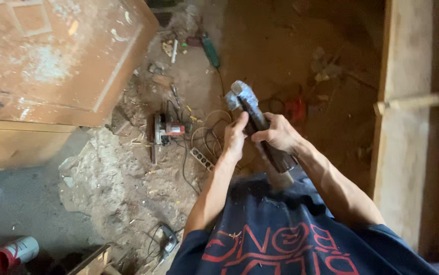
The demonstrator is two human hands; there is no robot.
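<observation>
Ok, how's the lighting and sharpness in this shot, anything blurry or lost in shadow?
Head view: dim, warm light; the grey metal hammer head is slightly motion-blurred, both hands fairly sharp; the lower-left corner by the red-and-white can sinks into shadow; no glare.

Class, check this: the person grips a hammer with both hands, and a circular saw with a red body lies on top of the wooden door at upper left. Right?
Not quite. The head view shows both hands on the hammer, but the circular saw lies on the rubble-strewn floor, beside the wooden door, not on it.

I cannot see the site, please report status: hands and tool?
Left hand and right hand both gripping the hammer. Circular saw and power strip on the floor below.
</observation>
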